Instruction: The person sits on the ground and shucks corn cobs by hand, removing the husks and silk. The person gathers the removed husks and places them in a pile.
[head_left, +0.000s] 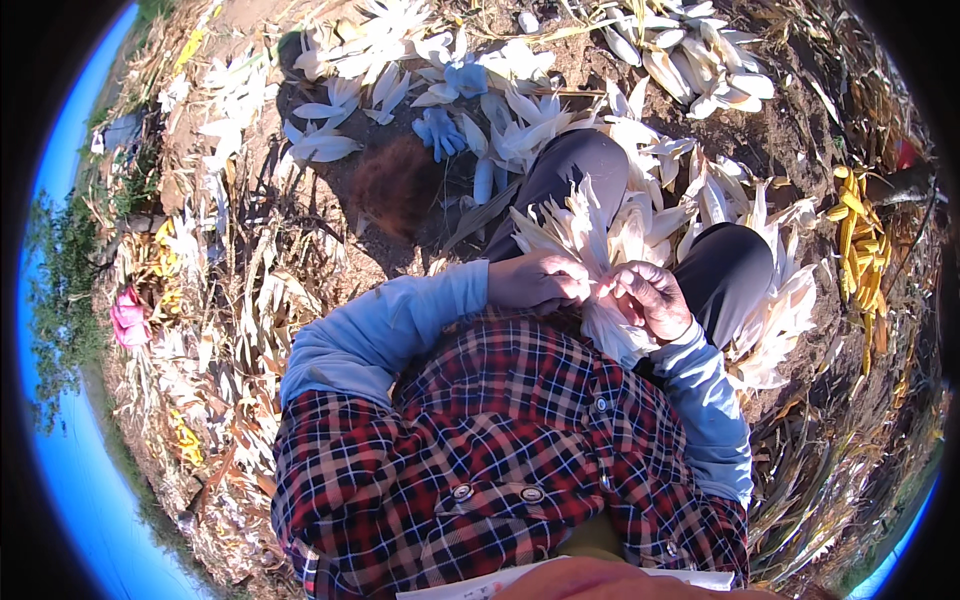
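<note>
My left hand (541, 280) and my right hand (651, 298) meet above my lap, fingertips pinched together around the gathered middle of a bundle of pale dry corn husks (574, 225). The husks fan out beyond my fingers, and their other end (611, 330) hangs below my right hand towards my plaid shirt. Exactly what the fingertips pinch is too small to tell. More loose husks (772, 322) lie over and beside my dark trouser legs (724, 274).
Husk piles (697, 67) lie on the soil ahead. A blue glove (439, 133) rests near a reddish-brown fuzzy mass (397, 187). Husked yellow corn ears (859, 240) are heaped at right. Dry stalks (247, 300) and a pink object (130, 319) are at left.
</note>
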